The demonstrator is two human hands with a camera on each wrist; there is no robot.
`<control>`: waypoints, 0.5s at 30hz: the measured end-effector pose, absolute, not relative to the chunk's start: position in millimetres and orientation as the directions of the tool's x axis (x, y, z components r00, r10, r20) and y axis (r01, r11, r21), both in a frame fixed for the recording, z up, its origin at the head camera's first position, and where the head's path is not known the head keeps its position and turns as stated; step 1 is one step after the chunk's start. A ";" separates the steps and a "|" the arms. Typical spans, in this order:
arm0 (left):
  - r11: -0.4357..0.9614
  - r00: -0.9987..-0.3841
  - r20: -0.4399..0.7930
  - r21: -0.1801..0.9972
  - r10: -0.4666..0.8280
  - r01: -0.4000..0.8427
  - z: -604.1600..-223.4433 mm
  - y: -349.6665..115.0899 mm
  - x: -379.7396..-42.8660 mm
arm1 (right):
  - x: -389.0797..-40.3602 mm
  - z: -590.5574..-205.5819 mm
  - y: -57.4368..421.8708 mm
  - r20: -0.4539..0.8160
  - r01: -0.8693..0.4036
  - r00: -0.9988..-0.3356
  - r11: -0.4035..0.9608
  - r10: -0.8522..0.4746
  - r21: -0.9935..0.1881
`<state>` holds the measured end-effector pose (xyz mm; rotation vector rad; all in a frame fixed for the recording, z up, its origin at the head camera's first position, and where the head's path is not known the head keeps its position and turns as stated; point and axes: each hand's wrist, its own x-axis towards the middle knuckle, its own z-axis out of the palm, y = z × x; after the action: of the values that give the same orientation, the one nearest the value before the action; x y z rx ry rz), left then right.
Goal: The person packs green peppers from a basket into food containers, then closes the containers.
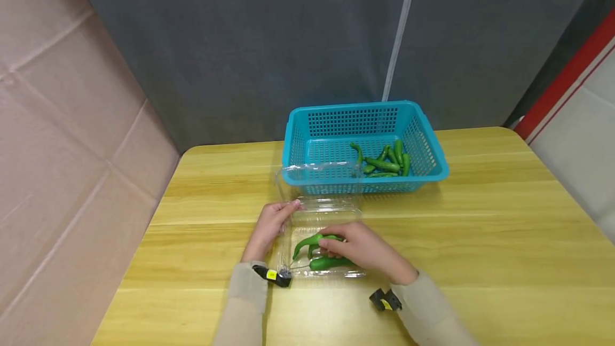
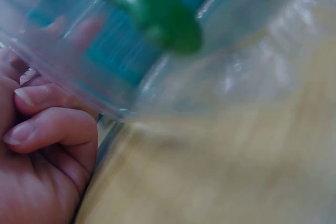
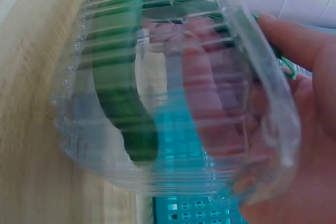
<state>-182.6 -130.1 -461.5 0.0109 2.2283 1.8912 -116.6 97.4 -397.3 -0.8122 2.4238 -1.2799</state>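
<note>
A clear plastic clamshell box [image 1: 300, 221] lies with its lid [image 1: 317, 188] raised towards the basket. My left hand [image 1: 270, 226] grips the box's left side near the hinge, thumb on the rim; in the left wrist view the left hand [image 2: 52, 145] has curled fingers by the wall. Inside the box, my right hand [image 1: 357, 244] pinches a green chili pepper [image 1: 307, 241] between thumb and fingers. Another chili pepper [image 1: 329, 264] lies along the near side of the box. Through the clear wall in the right wrist view, a chili pepper [image 3: 115, 77] shows beside the right hand [image 3: 310, 93].
Behind the box stands a blue plastic basket [image 1: 326, 112] with several green chili peppers [image 1: 381, 164] at its right side. The lid overlaps the basket's front edge in the head view. A wooden table [image 1: 499, 228] bears everything; a dark panel [image 1: 240, 57] rises behind it.
</note>
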 end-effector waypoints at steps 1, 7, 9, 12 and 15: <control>0.173 -0.977 -0.159 0.976 0.144 -0.134 -461.4 -130.1 -182.7 | -116.4 -397.6 96.9 0.013 -0.352 -0.804 0.458 -0.595 -0.816; 0.177 -0.980 -0.150 0.976 0.133 -0.126 -461.5 -129.4 -183.1 | -115.4 -399.9 95.3 0.011 -0.369 -0.825 0.523 -0.566 -0.768; 0.178 -0.981 -0.150 0.976 0.126 -0.127 -461.6 -129.2 -183.1 | -115.0 -400.7 95.1 0.014 -0.376 -0.828 0.537 -0.560 -0.755; 0.182 -0.982 -0.149 0.975 0.121 -0.125 -461.7 -129.1 -183.0 | -114.7 -401.4 95.0 0.018 -0.386 -0.826 0.541 -0.564 -0.747; 0.176 -0.982 -0.142 0.977 0.125 -0.119 -461.8 -129.1 -182.9 | -114.6 -401.2 95.0 0.035 -0.412 -0.829 0.567 -0.558 -0.714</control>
<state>-182.9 -129.1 -461.8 0.0062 2.2561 1.9031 -114.6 95.0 -401.2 -0.8160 2.6041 -1.1105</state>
